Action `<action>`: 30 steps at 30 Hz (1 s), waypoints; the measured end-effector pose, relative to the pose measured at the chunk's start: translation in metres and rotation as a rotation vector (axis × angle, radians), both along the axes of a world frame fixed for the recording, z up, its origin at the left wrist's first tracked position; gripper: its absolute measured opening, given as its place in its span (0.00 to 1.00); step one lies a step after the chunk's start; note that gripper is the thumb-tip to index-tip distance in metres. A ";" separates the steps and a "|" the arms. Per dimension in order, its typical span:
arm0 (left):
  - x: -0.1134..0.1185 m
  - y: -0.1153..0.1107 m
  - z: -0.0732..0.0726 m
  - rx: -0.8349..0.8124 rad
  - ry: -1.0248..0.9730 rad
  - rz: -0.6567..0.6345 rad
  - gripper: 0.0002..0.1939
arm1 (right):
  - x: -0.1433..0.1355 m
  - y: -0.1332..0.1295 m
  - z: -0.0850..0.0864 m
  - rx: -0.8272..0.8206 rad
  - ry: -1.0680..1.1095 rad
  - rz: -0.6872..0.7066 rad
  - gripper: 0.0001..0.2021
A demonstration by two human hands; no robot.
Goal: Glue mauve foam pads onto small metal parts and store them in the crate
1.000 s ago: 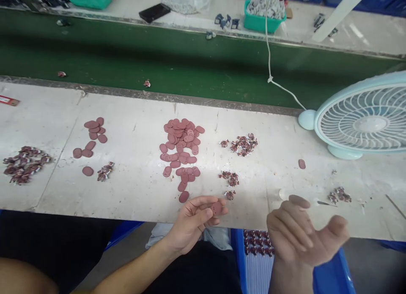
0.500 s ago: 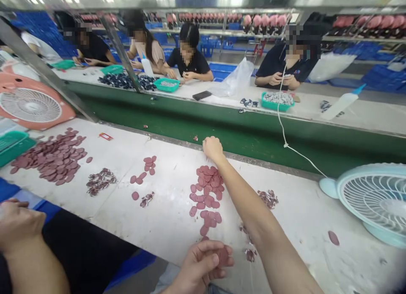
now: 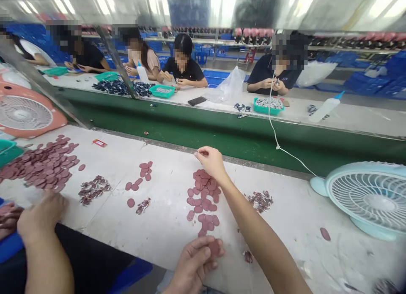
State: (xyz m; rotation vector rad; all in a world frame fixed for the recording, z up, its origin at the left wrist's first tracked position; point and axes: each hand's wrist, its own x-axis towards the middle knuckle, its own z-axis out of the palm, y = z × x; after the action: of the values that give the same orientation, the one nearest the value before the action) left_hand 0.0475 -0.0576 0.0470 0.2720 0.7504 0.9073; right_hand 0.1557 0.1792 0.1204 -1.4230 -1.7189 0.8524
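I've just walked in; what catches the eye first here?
Probably the right hand, reaching past the heap of reddish ovals to the far edge of the white table. The left hand holds one oval nearer. A pale blue fan stands at the right.

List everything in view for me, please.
oval pieces: many, red, near table
small parts: several clusters, brown and white, near table
fans: two, orange left, blue right
trays: at least five, green, near and opposite
bottles: two, white, opposite bench
dark parts: many, navy, opposite bench
slab: one, black, opposite bench
people: five, dark or pale tops, opposite
neighbour's forearm: one, left
left hand: one, near edge, holding oval piece
right hand: one, far edge, contents unclear
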 end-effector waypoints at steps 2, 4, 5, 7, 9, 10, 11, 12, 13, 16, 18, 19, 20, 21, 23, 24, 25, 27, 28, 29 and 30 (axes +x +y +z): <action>0.004 0.003 -0.003 -0.048 0.016 0.032 0.12 | 0.035 -0.061 0.001 -0.042 0.062 0.000 0.11; 0.010 0.005 -0.004 -0.072 0.017 0.027 0.12 | 0.069 -0.129 0.000 -0.125 0.106 -0.047 0.11; 0.013 0.005 -0.004 -0.074 0.008 0.004 0.12 | 0.083 -0.162 -0.002 -0.226 0.198 -0.099 0.11; 0.020 0.003 -0.004 -0.068 -0.021 -0.056 0.12 | 0.102 -0.221 -0.010 -0.357 0.329 -0.219 0.10; 0.028 0.000 -0.005 -0.054 -0.039 -0.114 0.13 | 0.106 -0.266 -0.020 -0.447 0.409 -0.334 0.10; 0.032 -0.003 -0.006 -0.041 -0.045 -0.144 0.13 | 0.105 -0.282 -0.025 -0.470 0.433 -0.383 0.10; 0.036 -0.006 -0.006 -0.027 -0.053 -0.170 0.13 | 0.102 -0.295 -0.031 -0.482 0.450 -0.426 0.10; 0.040 -0.009 -0.008 -0.014 -0.061 -0.193 0.14 | 0.099 -0.304 -0.035 -0.484 0.462 -0.465 0.09; 0.042 -0.012 -0.009 -0.001 -0.065 -0.214 0.14 | 0.096 -0.311 -0.039 -0.477 0.469 -0.501 0.09; 0.047 -0.020 -0.012 0.028 -0.052 -0.248 0.13 | 0.091 -0.319 -0.042 -0.457 0.483 -0.590 0.09; 0.046 -0.023 -0.014 0.047 -0.038 -0.259 0.12 | 0.090 -0.318 -0.040 -0.462 0.491 -0.603 0.09; 0.046 -0.024 -0.014 0.057 -0.038 -0.261 0.12 | 0.090 -0.317 -0.039 -0.468 0.491 -0.592 0.09; 0.045 -0.024 -0.015 0.065 -0.042 -0.262 0.11 | 0.090 -0.315 -0.037 -0.475 0.488 -0.576 0.09; 0.044 -0.024 -0.015 0.071 -0.047 -0.262 0.11 | 0.090 -0.314 -0.036 -0.474 0.484 -0.562 0.08; 0.044 -0.024 -0.015 0.073 -0.052 -0.262 0.11 | 0.089 -0.313 -0.034 -0.470 0.472 -0.539 0.08; 0.044 -0.024 -0.014 0.068 -0.051 -0.262 0.11 | 0.089 -0.312 -0.034 -0.473 0.467 -0.531 0.08; 0.044 -0.024 -0.014 0.062 -0.046 -0.260 0.11 | 0.089 -0.312 -0.034 -0.476 0.462 -0.524 0.08; 0.045 -0.024 -0.013 0.052 -0.026 -0.260 0.10 | 0.090 -0.313 -0.034 -0.486 0.455 -0.513 0.08; 0.045 -0.024 -0.013 0.054 -0.013 -0.261 0.08 | 0.090 -0.313 -0.034 -0.493 0.455 -0.507 0.09; 0.046 -0.025 -0.012 0.064 0.000 -0.262 0.06 | 0.091 -0.313 -0.035 -0.498 0.458 -0.503 0.09; 0.046 -0.025 -0.012 0.080 0.013 -0.263 0.04 | 0.092 -0.312 -0.035 -0.501 0.468 -0.499 0.09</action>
State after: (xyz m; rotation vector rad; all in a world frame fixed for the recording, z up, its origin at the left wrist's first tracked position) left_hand 0.0936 -0.0823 0.0350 0.4369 0.6733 0.6875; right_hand 0.2473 -0.1332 0.0858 -1.6970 -0.7774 1.2510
